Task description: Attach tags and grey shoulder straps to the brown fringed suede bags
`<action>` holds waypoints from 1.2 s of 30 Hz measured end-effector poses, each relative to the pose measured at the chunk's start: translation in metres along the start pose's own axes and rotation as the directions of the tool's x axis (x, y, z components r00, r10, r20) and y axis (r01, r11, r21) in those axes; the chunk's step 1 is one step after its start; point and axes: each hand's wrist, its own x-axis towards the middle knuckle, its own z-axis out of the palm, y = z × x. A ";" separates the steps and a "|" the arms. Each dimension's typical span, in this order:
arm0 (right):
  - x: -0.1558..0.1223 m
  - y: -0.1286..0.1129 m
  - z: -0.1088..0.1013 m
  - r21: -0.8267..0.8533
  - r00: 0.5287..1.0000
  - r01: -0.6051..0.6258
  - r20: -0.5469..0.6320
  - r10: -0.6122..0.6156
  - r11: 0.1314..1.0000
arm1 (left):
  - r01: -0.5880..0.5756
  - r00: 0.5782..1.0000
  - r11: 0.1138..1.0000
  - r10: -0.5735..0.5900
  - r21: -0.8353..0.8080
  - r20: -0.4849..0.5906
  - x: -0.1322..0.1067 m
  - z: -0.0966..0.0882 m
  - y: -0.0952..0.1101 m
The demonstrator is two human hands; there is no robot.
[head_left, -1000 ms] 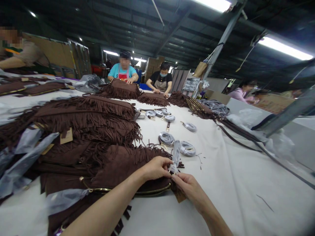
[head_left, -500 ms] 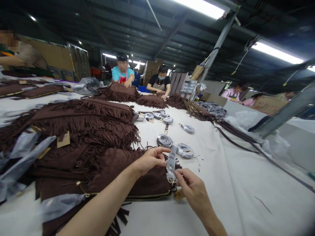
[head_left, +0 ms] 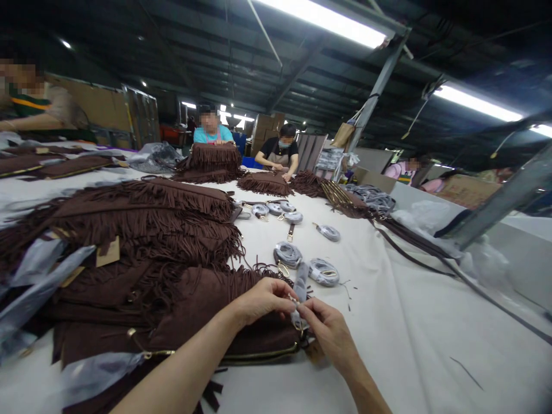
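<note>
Brown fringed bag (head_left: 190, 300) lies in front, plastic-wrapped strap (head_left: 301, 280) at its corner pinched by left hand (head_left: 266, 300) and right hand (head_left: 326, 323), both nearly closed; strap covered, securing seemingly unfinished, coiled straps (head_left: 317, 272) beyond wrapped.

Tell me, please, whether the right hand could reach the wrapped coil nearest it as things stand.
Probably yes: the wrapped coil lies just beyond the right hand, with white table cover showing between them, though that hand is pinching the plastic-wrapped strap.

Wrapped strap (head_left: 301, 282), seemingly against bag (head_left: 194, 299)
</note>
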 end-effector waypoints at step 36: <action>-0.014 0.004 -0.027 0.358 0.979 -0.126 0.197 0.057 0.925 | 0.104 0.992 0.903 -0.062 -0.417 0.113 0.002 0.001 -0.008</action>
